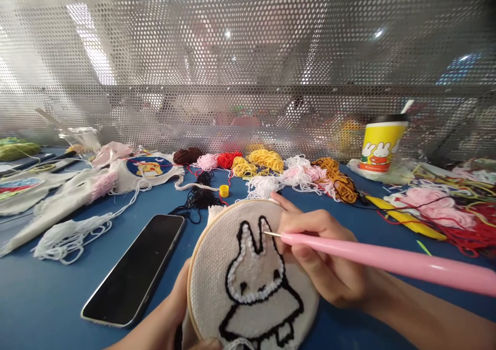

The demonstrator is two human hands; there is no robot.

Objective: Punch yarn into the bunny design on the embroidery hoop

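Observation:
My left hand (170, 298) grips the lower left rim of a round wooden embroidery hoop (190, 272), with part of the fingers hidden behind it. Stretched in the hoop is cream cloth with a rabbit figure (258, 267), outlined in black yarn and lined with white loops inside the head. My right hand (329, 252) pinches a pink punch needle (372, 254) near its front end. Its thin metal tip is at the rabbit's right ear; whether it pierces the cloth I cannot tell. White yarn (238, 344) lies at the hoop's bottom edge.
A phone (134, 270) lies left of the hoop on the blue table (34, 298). Yarn heaps (265, 160) line the back, before a perforated metal screen (248, 56). A yellow cup (383, 143) stands back right, and a yellow cutter-like tool (406, 217) lies nearer.

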